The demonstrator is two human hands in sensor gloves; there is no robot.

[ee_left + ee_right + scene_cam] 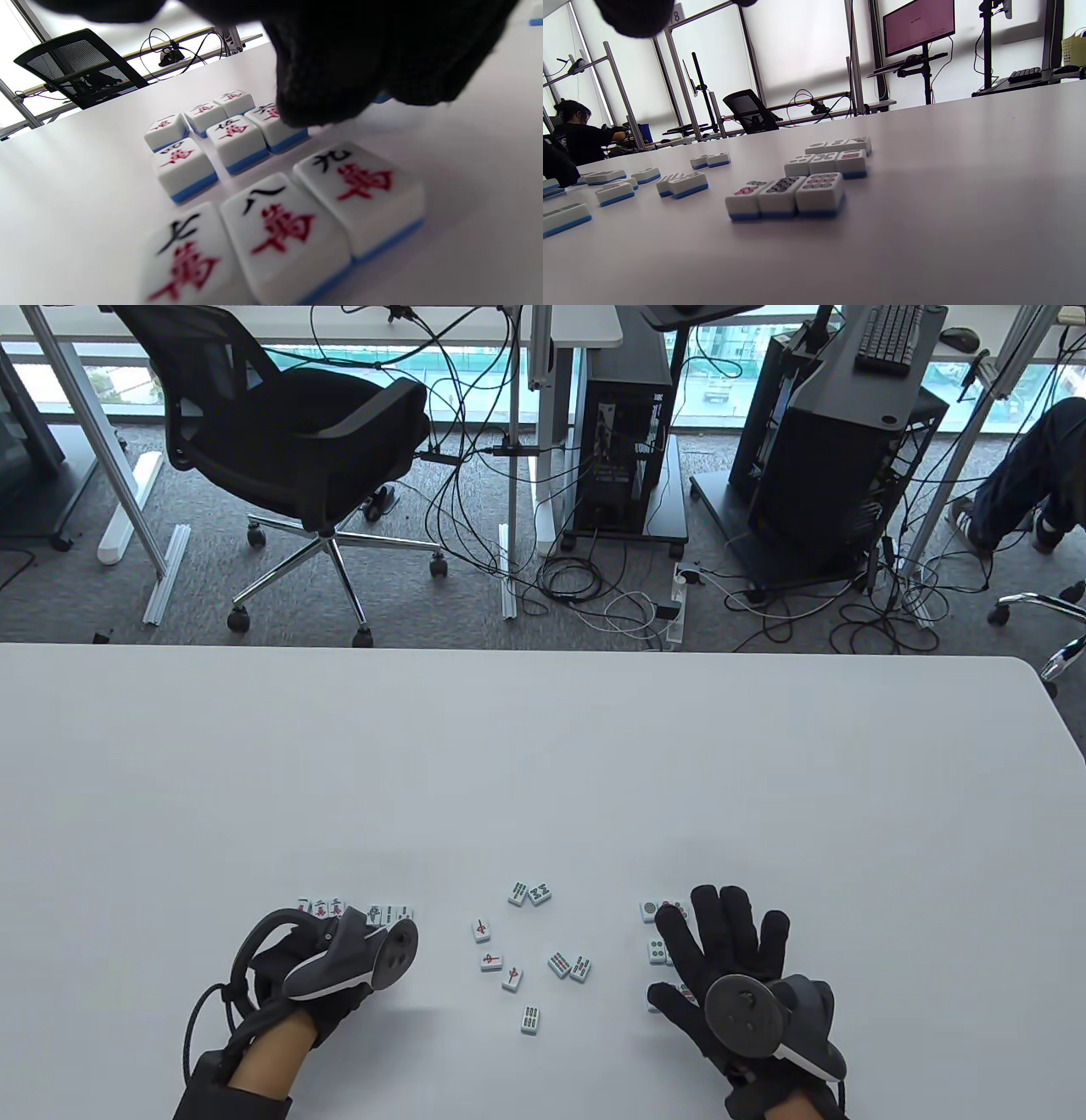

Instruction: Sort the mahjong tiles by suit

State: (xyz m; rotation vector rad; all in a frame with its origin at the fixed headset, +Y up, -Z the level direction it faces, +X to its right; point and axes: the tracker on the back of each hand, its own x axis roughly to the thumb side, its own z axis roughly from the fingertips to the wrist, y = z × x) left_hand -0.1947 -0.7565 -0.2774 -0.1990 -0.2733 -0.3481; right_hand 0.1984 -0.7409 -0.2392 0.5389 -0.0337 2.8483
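White mahjong tiles with blue backs lie face up on the white table (543, 763). My left hand (339, 954) hangs over a grid of red character tiles (319, 908). In the left wrist view these character tiles (237, 144) stand in three rows, and a gloved fingertip (314, 106) touches the end tile of the middle row. My right hand (721, 950) is spread flat, fingers apart, over the circle tiles (657, 933). In the right wrist view the circle tiles (814, 178) sit in three neat rows, and nothing is held.
Loose tiles lie between the hands: two bamboo tiles (529, 892), three red-marked tiles (492, 959), a bamboo pair (569, 965) and a single bamboo tile (531, 1021). More bamboo tiles (392, 913) sit just right of my left hand. An office chair (297, 449) stands beyond the table.
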